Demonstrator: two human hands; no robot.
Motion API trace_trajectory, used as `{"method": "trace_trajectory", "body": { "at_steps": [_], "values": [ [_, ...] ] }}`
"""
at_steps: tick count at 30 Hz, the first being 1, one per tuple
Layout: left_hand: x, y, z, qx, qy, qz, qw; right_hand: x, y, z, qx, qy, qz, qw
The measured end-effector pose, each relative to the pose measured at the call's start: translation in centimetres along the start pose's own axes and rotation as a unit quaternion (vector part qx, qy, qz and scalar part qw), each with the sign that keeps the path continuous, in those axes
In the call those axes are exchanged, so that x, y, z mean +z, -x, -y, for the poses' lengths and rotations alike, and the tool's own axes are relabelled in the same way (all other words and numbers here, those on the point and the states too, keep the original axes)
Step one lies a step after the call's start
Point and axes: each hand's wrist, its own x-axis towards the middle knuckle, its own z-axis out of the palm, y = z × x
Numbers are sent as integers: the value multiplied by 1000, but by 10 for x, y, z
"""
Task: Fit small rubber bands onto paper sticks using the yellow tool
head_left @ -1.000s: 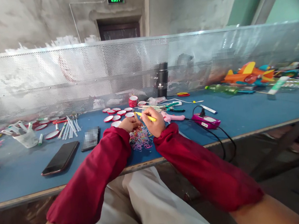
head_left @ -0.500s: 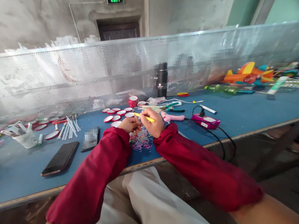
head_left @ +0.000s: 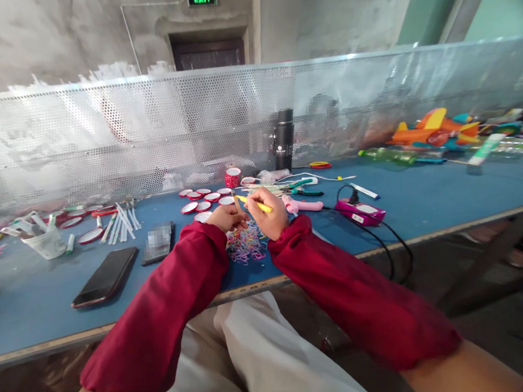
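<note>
Both my hands meet above a pile of small coloured rubber bands [head_left: 247, 249] on the blue table [head_left: 43, 300]. My right hand [head_left: 269, 214] is closed round a yellow pen-like tool [head_left: 257, 204] that points left. Closed in a pinch, my left hand [head_left: 227, 217] holds a thin brownish stick [head_left: 236, 202] upright, close to the yellow tool's tip. Red sleeves cover both forearms.
A black phone [head_left: 105, 276] and a second phone [head_left: 158, 242] lie to the left. Red-rimmed round lids [head_left: 206, 199], white sticks [head_left: 122, 223], a clear cup [head_left: 46, 240], a black bottle [head_left: 284, 139], pink tools with a cable [head_left: 360, 210] and toys [head_left: 432, 128] lie around. A perforated screen runs behind.
My right hand dipped slightly with the yellow tool after rising a little; the left hand and the stick stayed almost still.
</note>
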Motion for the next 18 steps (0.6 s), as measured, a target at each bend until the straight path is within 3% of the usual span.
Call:
{"method": "trace_trajectory", "body": {
  "at_steps": [18],
  "values": [
    [0, 3, -3, -1, 0, 3, 1000, 0, 0, 1, -10, 11, 19, 1000]
  ]
}}
